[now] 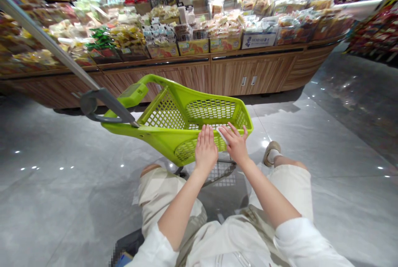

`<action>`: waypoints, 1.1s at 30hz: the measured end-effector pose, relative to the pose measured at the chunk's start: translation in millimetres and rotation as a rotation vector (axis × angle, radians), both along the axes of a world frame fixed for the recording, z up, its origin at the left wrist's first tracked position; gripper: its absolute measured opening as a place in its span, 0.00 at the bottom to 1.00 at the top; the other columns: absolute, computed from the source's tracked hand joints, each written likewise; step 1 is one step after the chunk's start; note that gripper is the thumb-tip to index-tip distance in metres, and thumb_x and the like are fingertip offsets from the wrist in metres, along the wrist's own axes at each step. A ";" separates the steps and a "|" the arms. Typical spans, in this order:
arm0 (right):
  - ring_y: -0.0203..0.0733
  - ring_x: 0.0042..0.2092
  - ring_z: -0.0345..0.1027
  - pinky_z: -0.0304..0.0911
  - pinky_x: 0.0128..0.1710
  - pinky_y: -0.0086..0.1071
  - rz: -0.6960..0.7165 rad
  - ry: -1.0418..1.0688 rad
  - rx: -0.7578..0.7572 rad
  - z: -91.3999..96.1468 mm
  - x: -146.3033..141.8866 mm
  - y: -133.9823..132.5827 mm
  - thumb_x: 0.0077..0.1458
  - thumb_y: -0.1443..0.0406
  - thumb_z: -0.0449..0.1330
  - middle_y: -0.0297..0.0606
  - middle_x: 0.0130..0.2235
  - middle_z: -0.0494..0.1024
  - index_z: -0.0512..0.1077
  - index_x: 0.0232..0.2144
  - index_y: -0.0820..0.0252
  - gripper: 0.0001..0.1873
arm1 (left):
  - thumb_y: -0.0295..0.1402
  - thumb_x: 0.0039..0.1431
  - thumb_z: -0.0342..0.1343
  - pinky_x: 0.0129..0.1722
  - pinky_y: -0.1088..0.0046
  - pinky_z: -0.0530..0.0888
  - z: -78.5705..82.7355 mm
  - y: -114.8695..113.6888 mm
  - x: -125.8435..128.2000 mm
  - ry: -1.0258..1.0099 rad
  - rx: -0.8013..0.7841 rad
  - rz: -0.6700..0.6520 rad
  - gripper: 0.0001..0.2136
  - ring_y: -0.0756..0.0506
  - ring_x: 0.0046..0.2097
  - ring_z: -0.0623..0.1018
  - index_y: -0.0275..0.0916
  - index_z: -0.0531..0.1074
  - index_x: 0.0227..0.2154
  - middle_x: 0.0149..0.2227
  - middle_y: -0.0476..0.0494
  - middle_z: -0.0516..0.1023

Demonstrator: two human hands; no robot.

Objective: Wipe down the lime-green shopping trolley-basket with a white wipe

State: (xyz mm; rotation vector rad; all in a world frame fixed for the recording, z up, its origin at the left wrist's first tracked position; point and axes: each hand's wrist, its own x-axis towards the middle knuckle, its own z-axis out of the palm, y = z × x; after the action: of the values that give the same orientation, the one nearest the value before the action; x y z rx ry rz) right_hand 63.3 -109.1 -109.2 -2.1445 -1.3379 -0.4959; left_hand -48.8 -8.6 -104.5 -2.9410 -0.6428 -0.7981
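A lime-green plastic shopping basket on wheels stands on the floor in front of me, with its grey pull handle rising to the upper left. My left hand lies flat on the basket's near rim with its fingers stretched out. Beside it, my right hand presses a small white cloth or wipe against the same rim, fingers extended over it. I am crouched low, knees on either side of the basket.
A long wooden display counter piled with packaged snacks runs across the back. More shelves of goods stand at the right. Glossy grey tile floor spreads around me.
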 end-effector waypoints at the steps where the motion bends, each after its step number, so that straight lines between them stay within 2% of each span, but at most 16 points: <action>1: 0.44 0.68 0.52 0.26 0.67 0.54 -0.016 -0.009 0.007 -3.9 7.8 -9.2 0.47 0.77 0.50 0.35 0.61 0.71 0.63 0.61 0.48 0.39 | 0.25 0.62 0.43 0.70 0.57 0.54 0.0 -0.3 -0.3 -0.006 -0.002 -0.001 0.31 0.41 0.72 0.45 0.26 0.46 0.68 0.71 0.31 0.52; 7: 0.44 0.66 0.56 0.32 0.66 0.53 -0.195 0.060 0.071 -37.6 63.8 -66.6 0.46 0.76 0.48 0.35 0.60 0.73 0.64 0.60 0.48 0.39 | 0.25 0.63 0.43 0.70 0.57 0.54 -0.1 -1.1 0.3 -0.020 -0.007 0.002 0.32 0.41 0.72 0.46 0.28 0.44 0.69 0.70 0.33 0.53; 10: 0.44 0.66 0.57 0.36 0.65 0.54 -0.232 0.116 0.095 -46.5 76.5 -75.8 0.45 0.75 0.47 0.36 0.59 0.73 0.66 0.58 0.48 0.38 | 0.25 0.62 0.43 0.70 0.56 0.54 -0.1 -1.5 1.2 -0.016 -0.015 -0.012 0.32 0.41 0.72 0.45 0.27 0.43 0.69 0.71 0.33 0.52; 12: 0.46 0.66 0.57 0.37 0.65 0.56 -0.300 0.153 0.130 -44.0 68.9 -66.6 0.45 0.75 0.48 0.38 0.60 0.73 0.67 0.57 0.49 0.37 | 0.25 0.62 0.43 0.70 0.55 0.54 -0.2 -2.2 2.2 -0.018 -0.023 -0.012 0.33 0.41 0.72 0.45 0.27 0.43 0.69 0.71 0.32 0.52; 15: 0.48 0.68 0.54 0.36 0.65 0.59 -0.358 0.176 0.162 -28.8 35.7 -33.5 0.45 0.75 0.48 0.41 0.62 0.70 0.67 0.58 0.53 0.36 | 0.25 0.62 0.43 0.70 0.56 0.54 -0.5 -3.2 4.0 -0.013 -0.029 0.003 0.32 0.41 0.72 0.45 0.25 0.44 0.68 0.71 0.31 0.51; 19: 0.45 0.68 0.53 0.33 0.67 0.55 -0.115 0.162 0.076 -2.6 -14.9 15.3 0.47 0.76 0.47 0.42 0.63 0.68 0.64 0.60 0.56 0.37 | 0.26 0.63 0.44 0.70 0.56 0.54 -0.7 -3.1 3.8 0.001 -0.014 0.010 0.31 0.40 0.72 0.45 0.25 0.47 0.68 0.71 0.31 0.51; 22: 0.44 0.68 0.54 0.34 0.67 0.51 0.006 0.168 0.032 8.4 -28.4 28.8 0.50 0.76 0.47 0.42 0.64 0.67 0.64 0.61 0.58 0.35 | 0.27 0.62 0.45 0.70 0.56 0.53 -1.0 -1.7 1.7 0.010 -0.007 0.001 0.31 0.39 0.72 0.44 0.25 0.49 0.67 0.70 0.31 0.52; 24: 0.44 0.68 0.53 0.31 0.68 0.52 0.043 0.130 0.014 9.4 -23.1 22.9 0.49 0.76 0.48 0.40 0.63 0.68 0.64 0.61 0.56 0.36 | 0.27 0.62 0.45 0.70 0.55 0.53 -1.1 -0.9 0.6 0.006 -0.005 -0.004 0.31 0.40 0.72 0.44 0.25 0.48 0.67 0.70 0.31 0.52; 27: 0.43 0.69 0.51 0.27 0.68 0.54 0.050 0.045 -0.005 3.1 -2.0 -1.1 0.47 0.77 0.48 0.37 0.63 0.69 0.61 0.63 0.52 0.40 | 0.25 0.62 0.44 0.70 0.55 0.54 -1.0 -0.5 0.3 -0.009 -0.010 -0.006 0.31 0.41 0.72 0.44 0.26 0.46 0.68 0.70 0.31 0.52; 33: 0.43 0.67 0.56 0.33 0.67 0.52 -0.157 0.070 0.048 -27.2 53.0 -59.1 0.45 0.77 0.48 0.37 0.62 0.70 0.62 0.63 0.50 0.42 | 0.25 0.62 0.43 0.70 0.56 0.53 0.0 -2.0 2.5 -0.017 -0.029 -0.006 0.32 0.41 0.72 0.45 0.26 0.45 0.68 0.71 0.32 0.52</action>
State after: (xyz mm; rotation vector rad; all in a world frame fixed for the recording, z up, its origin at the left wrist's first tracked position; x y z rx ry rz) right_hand 116.3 -168.2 -136.4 -2.2170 -1.1148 -0.5042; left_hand -46.2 -10.6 -104.5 -2.9661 -0.6529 -0.8219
